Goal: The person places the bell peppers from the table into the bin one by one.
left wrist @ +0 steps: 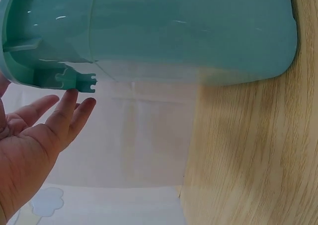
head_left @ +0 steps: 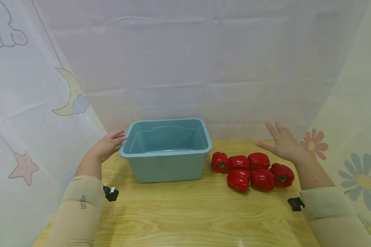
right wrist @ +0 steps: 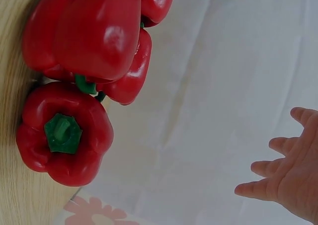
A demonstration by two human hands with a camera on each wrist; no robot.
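Open right hand (right wrist: 290, 178) hovers apart from clustered red peppers (right wrist: 84, 41).

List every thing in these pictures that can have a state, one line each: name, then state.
Blue tub: upright on the table, nothing visible inside.
Red peppers: six, clustered on the table right of the tub, outside it.
Left hand: open, fingertips at the tub's left rim, holding nothing.
Right hand: open, raised above the peppers, holding nothing.
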